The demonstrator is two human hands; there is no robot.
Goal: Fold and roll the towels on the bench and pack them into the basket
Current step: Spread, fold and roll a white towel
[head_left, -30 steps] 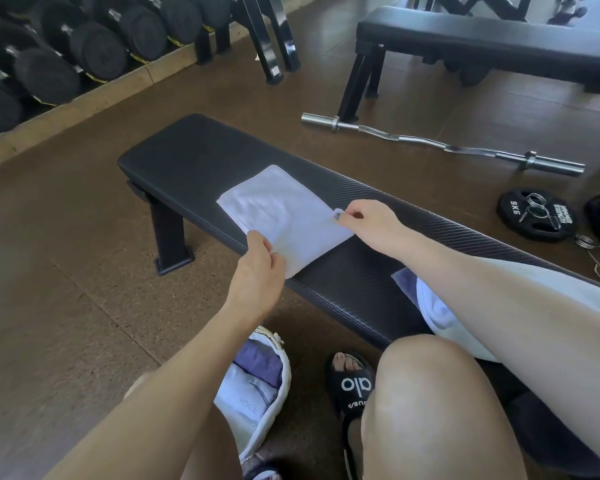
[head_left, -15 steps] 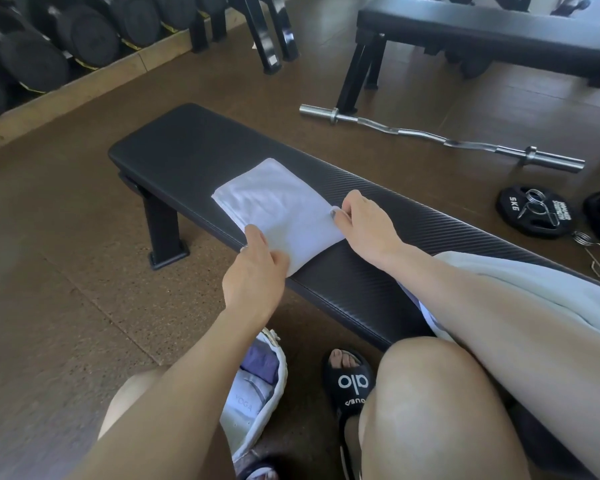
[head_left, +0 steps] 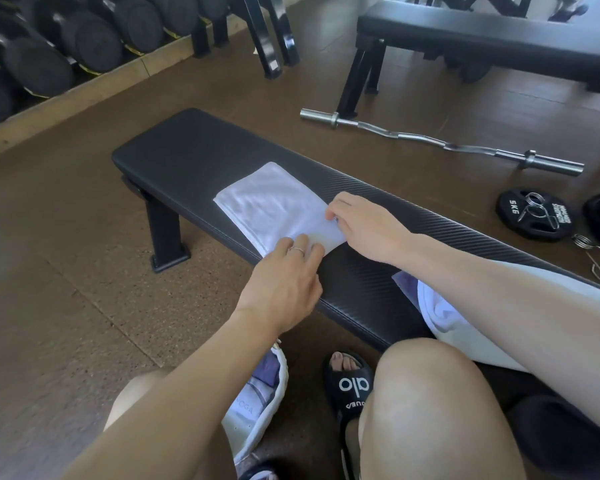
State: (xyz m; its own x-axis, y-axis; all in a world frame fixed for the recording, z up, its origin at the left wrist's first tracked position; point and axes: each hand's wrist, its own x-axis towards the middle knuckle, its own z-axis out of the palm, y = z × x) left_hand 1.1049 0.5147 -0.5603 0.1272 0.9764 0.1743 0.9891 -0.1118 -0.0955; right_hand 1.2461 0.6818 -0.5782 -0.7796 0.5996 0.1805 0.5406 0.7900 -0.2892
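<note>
A folded white towel (head_left: pixel 274 202) lies flat across the black bench (head_left: pixel 187 150). My left hand (head_left: pixel 284 285) rests on the towel's near end, fingers curled over its edge. Curled fingertips of my right hand (head_left: pixel 364 221) pinch the towel's near right corner. More towels, white and purple (head_left: pixel 440 306), lie piled on the bench under my right forearm. On the floor between my legs stands the white basket (head_left: pixel 278 389), holding rolled purple and white towels.
A curl bar (head_left: pixel 440 143), a 5 kg plate (head_left: pixel 534 214) and spring collars lie on the floor beyond the bench. A second bench (head_left: pixel 482 32) stands at the back right. Dumbbells (head_left: pixel 66 39) fill a rack at the back left.
Both hands have moved inward along the towel's near end. My left hand now lies over the near edge, and my right hand has curled onto the corner.
</note>
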